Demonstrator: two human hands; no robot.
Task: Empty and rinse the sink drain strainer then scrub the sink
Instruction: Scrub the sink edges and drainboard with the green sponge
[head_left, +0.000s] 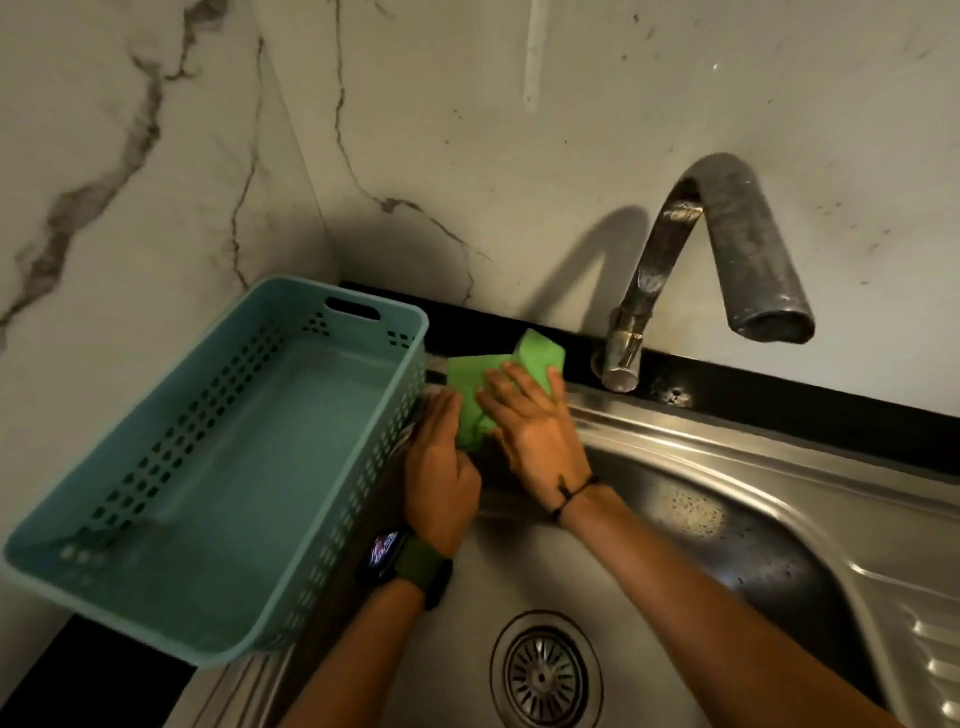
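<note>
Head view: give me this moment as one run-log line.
phase: scrubbing sink | both hands, left hand, right hand, on green scrub pad at sink back-left rim | drain strainer seated | faucet not running

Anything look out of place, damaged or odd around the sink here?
Little stands out. The teal basket sits askew, its near corner overhanging the sink rim. The faucet looks tarnished and spotted. Both hands press a green cloth at the back corner.

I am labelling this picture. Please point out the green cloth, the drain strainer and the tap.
green cloth (470, 387): head view, flat left part.
drain strainer (543, 677): head view, slotted centre.
tap (748, 244): head view, descending spout.
</note>
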